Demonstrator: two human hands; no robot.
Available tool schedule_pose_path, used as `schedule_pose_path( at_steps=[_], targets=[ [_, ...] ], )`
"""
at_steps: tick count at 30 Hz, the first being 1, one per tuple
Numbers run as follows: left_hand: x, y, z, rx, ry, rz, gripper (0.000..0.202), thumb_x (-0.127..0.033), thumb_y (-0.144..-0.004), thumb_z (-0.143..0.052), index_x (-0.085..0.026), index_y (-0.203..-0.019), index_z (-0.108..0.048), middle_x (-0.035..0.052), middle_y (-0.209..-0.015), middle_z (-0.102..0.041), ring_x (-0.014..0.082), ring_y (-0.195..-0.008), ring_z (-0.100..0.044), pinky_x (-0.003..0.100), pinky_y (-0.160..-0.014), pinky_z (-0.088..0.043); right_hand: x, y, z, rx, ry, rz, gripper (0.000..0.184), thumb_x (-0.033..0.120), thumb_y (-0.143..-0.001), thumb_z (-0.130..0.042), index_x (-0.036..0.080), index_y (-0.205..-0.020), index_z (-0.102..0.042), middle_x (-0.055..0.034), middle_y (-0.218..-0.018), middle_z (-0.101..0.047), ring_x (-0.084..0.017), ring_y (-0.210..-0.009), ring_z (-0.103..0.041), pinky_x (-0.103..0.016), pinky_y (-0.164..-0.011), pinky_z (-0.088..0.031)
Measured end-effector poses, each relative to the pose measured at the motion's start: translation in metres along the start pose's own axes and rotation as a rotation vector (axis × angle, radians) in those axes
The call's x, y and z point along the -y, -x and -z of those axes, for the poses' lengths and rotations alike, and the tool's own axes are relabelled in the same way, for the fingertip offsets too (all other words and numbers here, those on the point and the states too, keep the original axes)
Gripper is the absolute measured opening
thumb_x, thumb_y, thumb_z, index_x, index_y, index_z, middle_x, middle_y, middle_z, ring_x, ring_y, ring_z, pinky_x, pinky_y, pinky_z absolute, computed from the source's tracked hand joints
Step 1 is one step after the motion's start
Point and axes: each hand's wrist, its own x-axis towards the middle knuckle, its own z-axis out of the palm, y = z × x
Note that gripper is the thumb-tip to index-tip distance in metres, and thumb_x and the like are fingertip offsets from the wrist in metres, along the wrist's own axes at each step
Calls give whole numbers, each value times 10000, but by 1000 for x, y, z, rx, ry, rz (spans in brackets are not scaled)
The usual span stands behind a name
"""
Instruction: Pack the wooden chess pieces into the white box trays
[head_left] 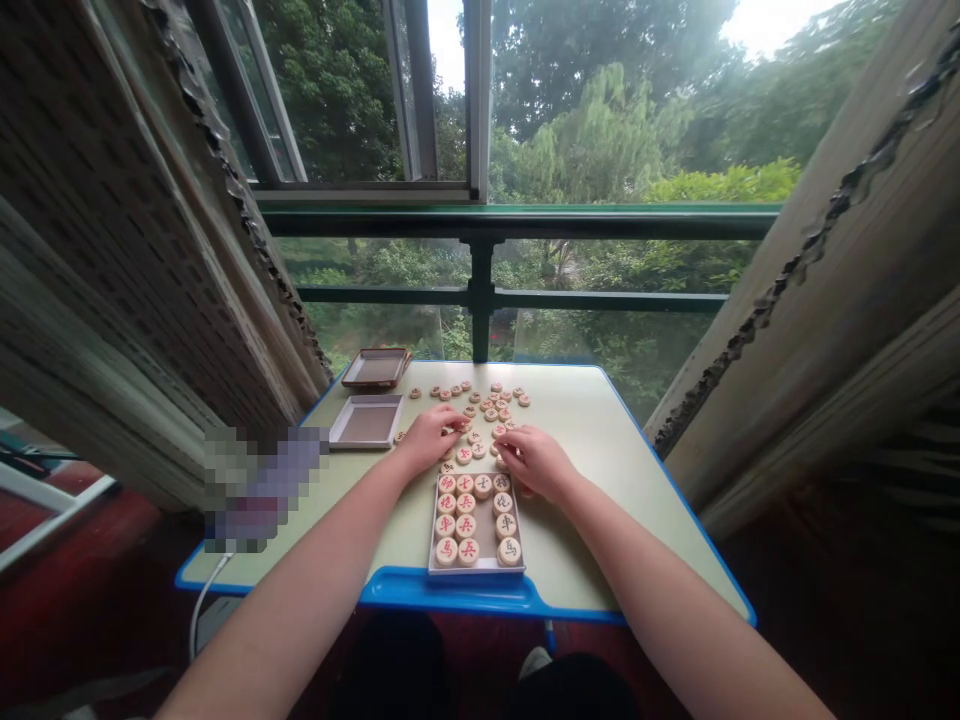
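Loose Chinese chess pieces (pixel 478 451) lie scattered over the table's middle, some with red characters and some with black. Among them, my left hand (pixel 435 437) reaches in from the left, its fingers bent but apart above the pieces. Opposite it, my right hand (pixel 536 462) curls its fingertips against a piece (pixel 496 448); the far side of that grip is hidden. Nearest me sits a shallow white box (pixel 486 540) with pieces in rows. Its two left columns and its right column hold pieces; the third column has one at the top and bare floor below.
At the table's left are an open white tray (pixel 366 442) and a brown-edged box part (pixel 375 370). A blurred purple object (pixel 274 490) with a white cable lies by the left edge. The table (pixel 637 500) has a blue rim, and curtains flank it.
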Motion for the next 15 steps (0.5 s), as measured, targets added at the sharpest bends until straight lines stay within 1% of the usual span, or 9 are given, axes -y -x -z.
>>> schedule_pose_path(
  at_steps=[1,3,5,6,8,10,13,15],
  targets=[
    [-2,0,0,-18,94,25,237,-213,-709,-611,-173,-929,-688,82,-934,-646,178,-803,-616,339,-773,-505,0,0,-1,-19,-14,9,189,267,-840,-485,206,-901,-653,-52,-852,-653,-145,-764,-568,-253,-719,-436],
    [-7,0,-1,-28,303,106,336,-270,-664,-681,-148,-976,-670,97,-954,-663,191,-828,-629,363,-793,-509,0,2,-1,-75,-53,32,214,302,-842,-493,210,-977,-632,-50,-855,-642,-137,-743,-569,-250,-708,-445],
    [-13,1,-2,15,487,198,439,-297,-607,-738,-126,-1002,-654,109,-959,-679,209,-862,-637,390,-822,-505,0,3,-2,-129,-91,76,265,347,-842,-500,210,-1041,-608,-49,-847,-632,-130,-716,-567,-247,-686,-454],
    [-17,2,-2,42,544,230,464,-296,-584,-756,-122,-1001,-653,111,-955,-685,216,-876,-637,399,-834,-501,0,4,-2,-153,-107,101,282,363,-842,-500,209,-1058,-600,-50,-846,-628,-127,-707,-566,-246,-679,-459],
    [-24,4,-2,106,601,263,463,-287,-571,-770,-124,-989,-657,110,-955,-692,222,-898,-636,407,-856,-493,2,5,-2,-189,-130,148,285,370,-849,-493,212,-1061,-599,-52,-846,-625,-120,-694,-563,-243,-668,-466],
    [-30,6,-1,147,625,263,435,-281,-580,-767,-131,-976,-663,104,-966,-692,220,-908,-635,405,-869,-487,4,5,-1,-214,-148,190,273,364,-855,-486,215,-1049,-608,-47,-827,-621,-114,-678,-556,-238,-658,-470],
    [-35,8,-1,151,646,239,416,-272,-584,-766,-129,-962,-665,101,-967,-694,217,-906,-637,399,-868,-487,5,5,-1,-246,-163,225,289,371,-839,-515,207,-1056,-612,-37,-776,-611,-109,-647,-539,-238,-643,-472],
    [-36,8,-1,136,656,226,411,-272,-586,-765,-125,-955,-663,100,-953,-696,212,-891,-640,397,-858,-492,5,4,-1,-258,-175,220,299,382,-823,-540,201,-1048,-617,-34,-760,-607,-109,-638,-536,-239,-637,-476]
  ],
)
